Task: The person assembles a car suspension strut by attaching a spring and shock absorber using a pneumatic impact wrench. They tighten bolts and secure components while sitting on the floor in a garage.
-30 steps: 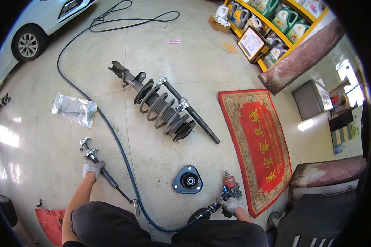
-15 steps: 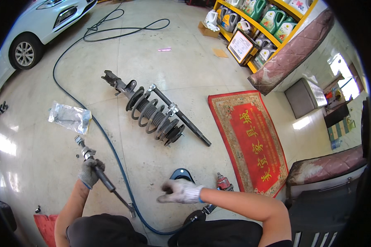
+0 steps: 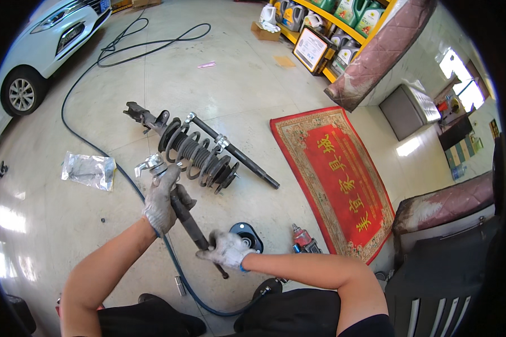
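Note:
A spring compressor, a black tube (image 3: 190,226) with silver jaws at its upper end and a thin rod below, slants across in front of me. My left hand (image 3: 164,201), in a grey-white glove, grips it just under the jaws. At the tube's lower end, the gloved fingers of my right hand (image 3: 226,250) close round it. Beyond lies a strut with its coil spring (image 3: 192,149), on its side on the floor. A second black rod tool with silver clamps (image 3: 239,154) rests alongside it. Partly behind my right hand is a black strut mount (image 3: 253,233).
A red impact wrench (image 3: 302,238) lies right of my right hand, joined to a dark air hose (image 3: 76,121). Near my legs is a silver socket (image 3: 180,285). A clear bag (image 3: 89,170), red mat (image 3: 343,185), white car (image 3: 45,50) and yellow shelf (image 3: 354,35) surround the work.
My left hand has brought the spring compressor up and to the right. My right hand, apart from it before, has come down and left onto its lower end. The view has shifted slightly.

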A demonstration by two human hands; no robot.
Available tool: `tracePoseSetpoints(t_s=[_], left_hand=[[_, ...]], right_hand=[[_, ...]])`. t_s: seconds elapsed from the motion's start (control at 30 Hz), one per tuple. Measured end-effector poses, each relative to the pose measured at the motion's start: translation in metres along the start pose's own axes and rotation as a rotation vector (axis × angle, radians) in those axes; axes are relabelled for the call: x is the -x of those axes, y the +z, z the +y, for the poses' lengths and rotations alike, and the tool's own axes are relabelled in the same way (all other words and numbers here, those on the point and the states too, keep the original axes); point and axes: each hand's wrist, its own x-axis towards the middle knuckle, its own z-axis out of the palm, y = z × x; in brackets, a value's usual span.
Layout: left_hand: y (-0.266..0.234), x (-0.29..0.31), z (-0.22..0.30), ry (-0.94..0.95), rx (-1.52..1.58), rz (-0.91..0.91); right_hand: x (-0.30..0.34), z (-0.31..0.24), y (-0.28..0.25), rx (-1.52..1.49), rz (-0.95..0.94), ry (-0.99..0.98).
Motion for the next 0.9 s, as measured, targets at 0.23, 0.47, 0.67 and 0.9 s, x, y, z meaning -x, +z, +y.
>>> tracePoseSetpoints(t_s=[0.23,0.47,0.67,0.9], left_hand=[[-0.014,-0.030,-0.048,-0.198,0.493,-0.107],[0.000,-0.022,-0.065,-0.138,0.514,-0.015],[-0.070,-0.072,-0.097,0.075,0.645,0.145],[-0.119,-0.116,-0.080,0.263,0.617,0.388]], right_hand=[[0.004,0.021,0.014,-0.606,-0.103,-0.048],[-0.008,0.013,-0.008,-0.272,0.016,-0.012],[0.007,0.033,-0.050,0.052,-0.173,-0.144],[0.031,0.044,-0.074,-0.153,-0.264,0.005]])
